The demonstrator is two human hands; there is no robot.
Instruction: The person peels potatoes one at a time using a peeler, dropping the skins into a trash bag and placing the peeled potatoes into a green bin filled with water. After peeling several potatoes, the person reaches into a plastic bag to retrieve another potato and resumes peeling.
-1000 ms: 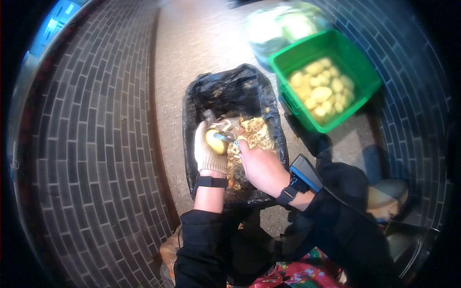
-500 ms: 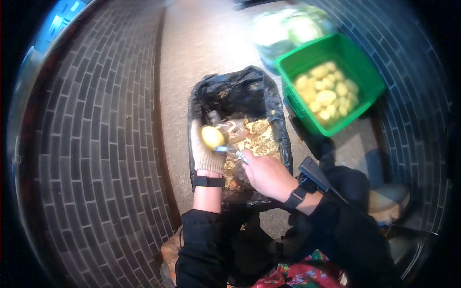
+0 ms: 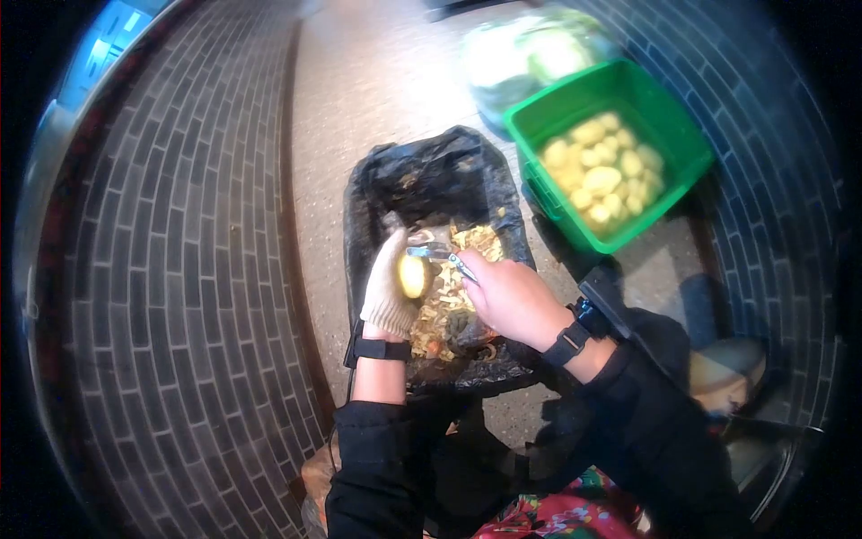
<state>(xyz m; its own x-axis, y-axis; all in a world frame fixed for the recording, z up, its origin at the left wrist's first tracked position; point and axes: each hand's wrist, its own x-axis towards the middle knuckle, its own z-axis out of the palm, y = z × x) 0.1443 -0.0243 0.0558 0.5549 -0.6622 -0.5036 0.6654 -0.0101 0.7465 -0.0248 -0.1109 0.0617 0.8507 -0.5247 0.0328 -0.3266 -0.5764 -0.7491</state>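
Observation:
My left hand (image 3: pixel 388 286), in a pale knitted glove, is closed around a peeled yellow potato (image 3: pixel 413 277). My bare right hand (image 3: pixel 514 301) grips the handle of a peeler (image 3: pixel 444 255), whose metal head lies at the top of the potato. Both hands are over a bin lined with a black plastic bag (image 3: pixel 431 175). Inside the bin, beneath the hands, lies a heap of potato peelings (image 3: pixel 453 292) with some darker scraps.
At the upper right stands a green tub (image 3: pixel 660 117) of peeled potatoes in what looks like water. Behind it a clear bag of pale green vegetables (image 3: pixel 539 54) is blurred. Brick-patterned walls (image 3: pixel 189 260) rise on both sides. A shoe (image 3: pixel 723 373) is at the right.
The peeler has gone from the potato's lower right side up to its top. The potato is turned more upright in my left hand. The view has shifted slightly.

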